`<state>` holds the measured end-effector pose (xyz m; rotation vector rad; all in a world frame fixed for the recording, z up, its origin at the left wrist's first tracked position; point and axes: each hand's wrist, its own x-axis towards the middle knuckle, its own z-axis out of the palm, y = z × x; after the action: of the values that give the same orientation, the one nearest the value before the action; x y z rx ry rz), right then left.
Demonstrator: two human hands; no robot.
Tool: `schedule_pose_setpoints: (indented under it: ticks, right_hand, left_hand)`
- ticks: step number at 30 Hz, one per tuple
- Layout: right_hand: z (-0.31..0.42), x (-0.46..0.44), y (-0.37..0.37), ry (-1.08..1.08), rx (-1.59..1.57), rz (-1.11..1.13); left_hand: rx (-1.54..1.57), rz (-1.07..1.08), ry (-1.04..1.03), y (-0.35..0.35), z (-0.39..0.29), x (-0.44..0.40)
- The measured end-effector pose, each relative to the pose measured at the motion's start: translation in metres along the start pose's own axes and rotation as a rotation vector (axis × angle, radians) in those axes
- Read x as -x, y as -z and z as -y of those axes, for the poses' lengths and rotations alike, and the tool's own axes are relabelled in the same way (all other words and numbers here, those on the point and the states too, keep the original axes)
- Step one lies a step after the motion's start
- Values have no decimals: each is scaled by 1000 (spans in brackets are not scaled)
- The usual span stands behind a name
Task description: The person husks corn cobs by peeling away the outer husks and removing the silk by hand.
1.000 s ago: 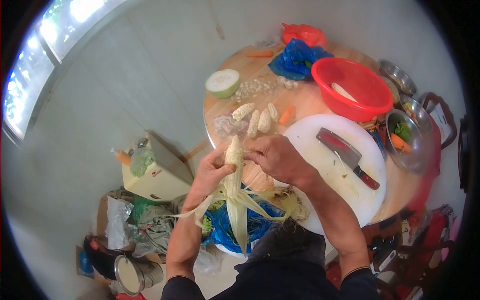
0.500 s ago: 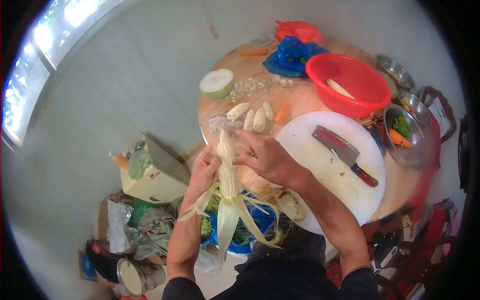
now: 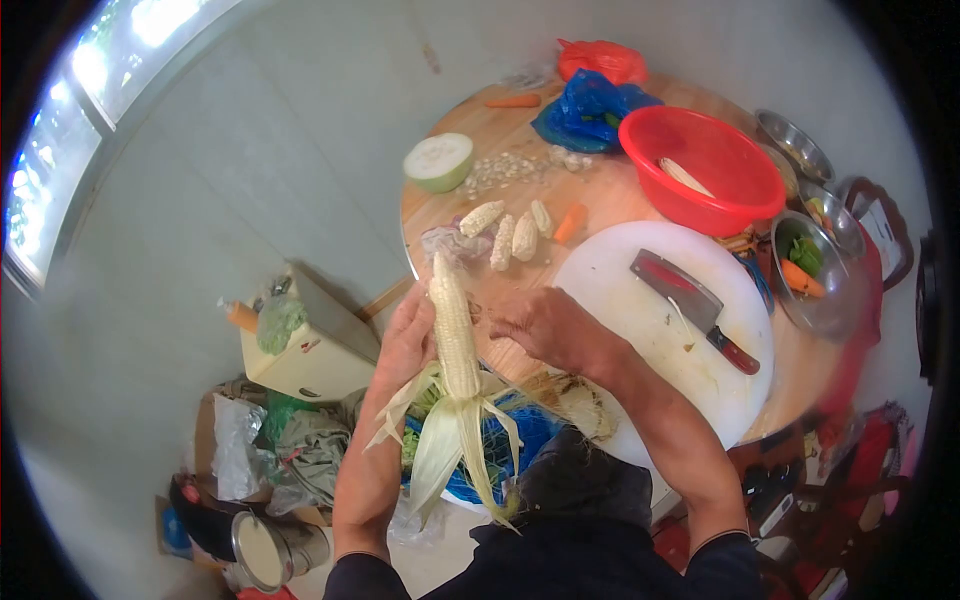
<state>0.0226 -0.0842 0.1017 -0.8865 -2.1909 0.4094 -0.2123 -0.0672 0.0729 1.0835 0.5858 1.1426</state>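
My left hand point(image 3: 408, 330) is wrapped round the back of a pale corn cob point(image 3: 456, 335), which stands tip up with its husk point(image 3: 445, 450) peeled down and hanging. Just right of the cob is my right hand point(image 3: 540, 322), its fingers curled; whether they pinch any silk is too small to tell. Beyond the hands, several short corn pieces point(image 3: 503, 240) lie on the round wooden table point(image 3: 610, 190), beside a carrot piece point(image 3: 570, 223). A cleaver point(image 3: 680, 290) rests on the white round board point(image 3: 610, 275) to the right.
A red basin point(image 3: 700, 205) holding a cob stands at the back right, near metal bowls point(image 3: 835, 300). Half a green-skinned melon point(image 3: 438, 165), garlic pieces point(image 3: 505, 172) and a blue bag point(image 3: 590, 110) are at the back. A blue bag of greens point(image 3: 530, 435) sits below my hands.
My right hand has drawn away from the cob to the right and its fingers have curled in. The cob has shifted left and downward, still in my left hand.
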Motion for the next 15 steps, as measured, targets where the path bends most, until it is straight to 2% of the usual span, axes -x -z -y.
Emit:
schedule_pose_setpoints:
  ticks: [1, 3, 7, 9, 10, 12, 13, 15]
  right_hand:
    - [-1, 7, -3, 2, 1, 2]
    - [-5, 19, -9, -3, 2, 178]
    - [-2, 25, -11, -76, -88, 200]
    - [2, 16, -9, -325, -197, 116]
    - [5, 13, -8, -323, -197, 115]
    - [11, 8, -9, -571, -532, 49]
    - [11, 6, -12, -569, -530, 50]
    - [12, -3, -15, -551, -878, -196]
  left_hand:
    - [2, -2, -3, 0, -2, -1]
    - [-18, -36, -57, -1, -6, -2]
    - [16, -2, -101, 5, -4, -3]
    - [40, -6, -80, 4, -5, -3]
    - [38, -6, -82, 2, -5, -3]
    - [94, -53, -104, -2, -3, -3]
    - [94, -53, -107, -3, -3, -3]
    - [119, -81, -94, -3, -3, -4]
